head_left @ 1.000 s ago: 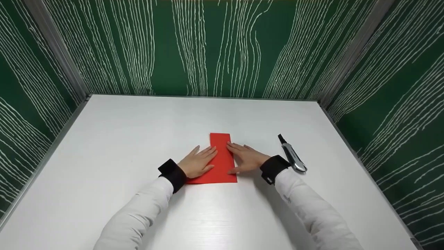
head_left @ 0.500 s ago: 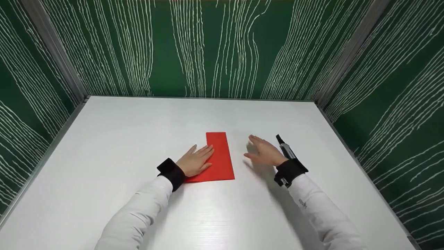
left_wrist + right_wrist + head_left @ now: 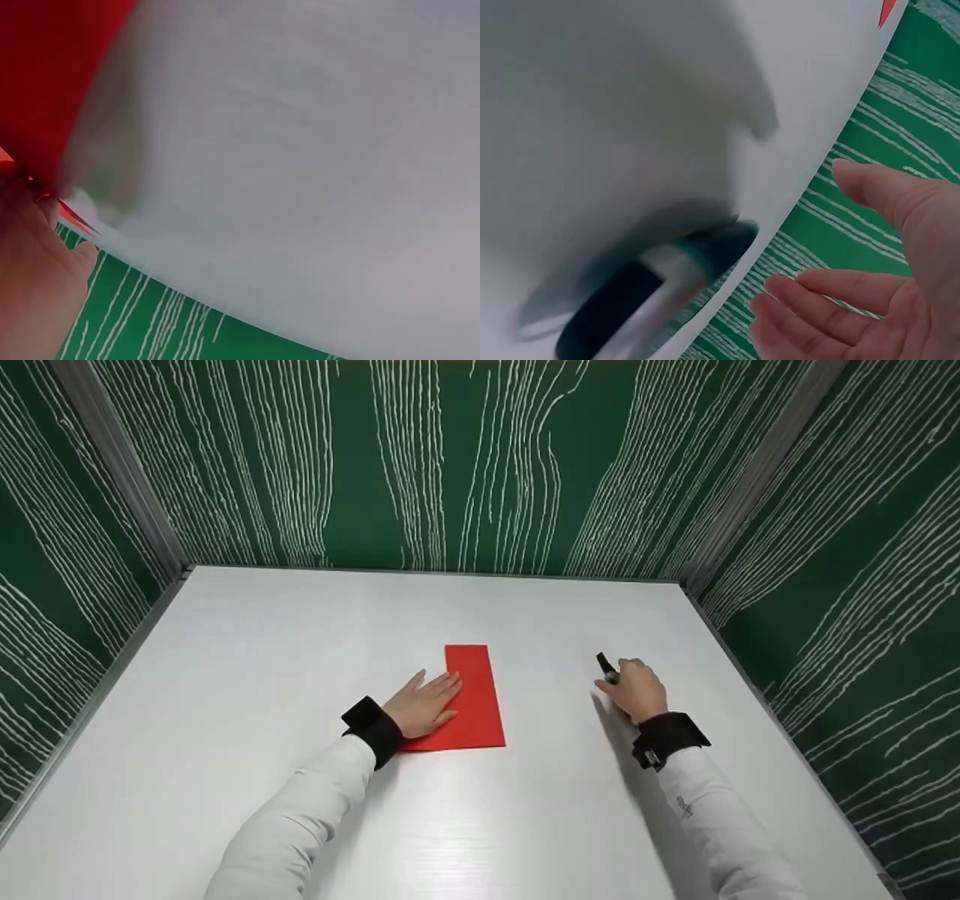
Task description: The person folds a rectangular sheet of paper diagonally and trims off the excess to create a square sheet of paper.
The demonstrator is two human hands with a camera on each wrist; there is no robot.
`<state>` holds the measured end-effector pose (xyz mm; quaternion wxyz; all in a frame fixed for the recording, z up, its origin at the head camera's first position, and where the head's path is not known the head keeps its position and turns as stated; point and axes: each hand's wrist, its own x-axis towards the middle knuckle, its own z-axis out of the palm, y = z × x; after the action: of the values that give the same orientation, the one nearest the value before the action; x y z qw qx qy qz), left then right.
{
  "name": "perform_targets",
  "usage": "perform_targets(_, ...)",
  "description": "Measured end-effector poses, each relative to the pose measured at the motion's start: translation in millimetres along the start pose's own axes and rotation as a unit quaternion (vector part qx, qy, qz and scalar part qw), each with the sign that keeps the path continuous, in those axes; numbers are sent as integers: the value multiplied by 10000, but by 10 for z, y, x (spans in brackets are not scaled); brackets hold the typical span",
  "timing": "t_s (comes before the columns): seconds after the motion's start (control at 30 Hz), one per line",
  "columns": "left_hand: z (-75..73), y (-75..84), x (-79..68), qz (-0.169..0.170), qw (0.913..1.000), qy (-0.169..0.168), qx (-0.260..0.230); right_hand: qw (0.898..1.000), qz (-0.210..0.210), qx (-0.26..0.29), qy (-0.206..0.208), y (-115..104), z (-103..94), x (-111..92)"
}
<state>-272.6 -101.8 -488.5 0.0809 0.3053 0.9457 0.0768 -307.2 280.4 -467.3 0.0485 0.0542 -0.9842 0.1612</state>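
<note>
A folded red sheet of paper (image 3: 478, 701) lies in the middle of the white table, narrower at its far end. My left hand (image 3: 421, 709) rests flat on its left side, fingers spread. In the left wrist view, red paper (image 3: 60, 82) fills the upper left corner above part of that hand. Over to the right, my right hand (image 3: 637, 691) is over a silver-and-black utility knife (image 3: 606, 666), hiding most of it in the head view. The right wrist view has the knife (image 3: 656, 292) beside the hand, with thumb and fingers apart and nothing between them.
The white table (image 3: 300, 637) is bordered by grey metal edging. Green walls (image 3: 360, 457) with wavy white lines rise at the back and both sides, with grey posts (image 3: 742, 472) in the corners. Black bands (image 3: 670, 737) circle both wrists.
My right hand has left the paper's right edge and moved right to the utility knife. The left hand has stayed on the paper.
</note>
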Motion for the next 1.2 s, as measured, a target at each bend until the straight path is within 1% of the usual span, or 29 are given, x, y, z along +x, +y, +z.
perform_targets(0.1,-2,-2,2,-7,10000,-37,39,9998,212,-1,-44,86,1,-10)
perform_targets(0.3,-7,8,-11,20,10000,-67,-41,9980,574,4,-282,206,30,-10)
perform_targets(0.43,20,-1,-11,39,10000,-46,-76,9974,639,-48,-345,231,52,-2)
perform_targets(0.6,90,-60,23,59,9999,29,-103,9974,629,-81,-353,237,69,15)
perform_targets(0.73,92,-63,9,83,9999,39,-79,9979,569,-67,-312,236,83,14)
perform_targets(0.97,123,-81,6,146,9998,88,-110,9998,178,39,-35,224,129,-38)
perform_targets(1.07,139,-100,21,168,9997,134,-112,10000,46,28,30,154,140,-51)
perform_targets(1.2,138,-113,31,182,9997,170,-73,9998,-204,28,54,-9,141,-77)
